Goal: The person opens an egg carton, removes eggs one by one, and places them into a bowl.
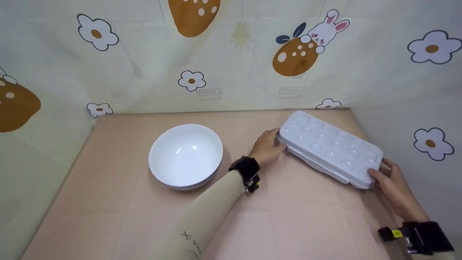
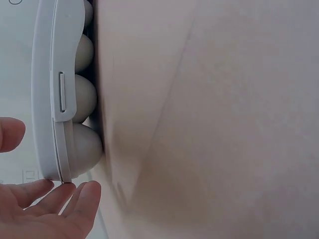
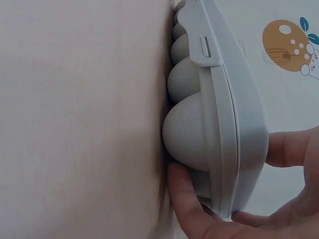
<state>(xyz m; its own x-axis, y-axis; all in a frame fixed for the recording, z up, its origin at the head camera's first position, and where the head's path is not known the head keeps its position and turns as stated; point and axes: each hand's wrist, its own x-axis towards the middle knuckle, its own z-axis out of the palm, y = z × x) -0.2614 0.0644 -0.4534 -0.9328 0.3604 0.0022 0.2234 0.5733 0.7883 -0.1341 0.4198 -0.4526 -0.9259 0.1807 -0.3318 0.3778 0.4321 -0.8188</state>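
Observation:
A pale grey plastic egg box with a dimpled lid lies at the back right, angled across the table. Its lid is fastened by side clips, and rounded egg cups bulge below. My left hand is at the box's left end; in the left wrist view its fingertips touch that end while the thumb stands away from the lid. At the opposite end my right hand grips the near right corner, thumb on the lid and a finger under the cups.
A white bowl stands left of the egg box, beside my left forearm. The table has a pinkish-tan cover. Behind and at both sides hangs a printed cloth with flowers and a rabbit, close to the table's edges.

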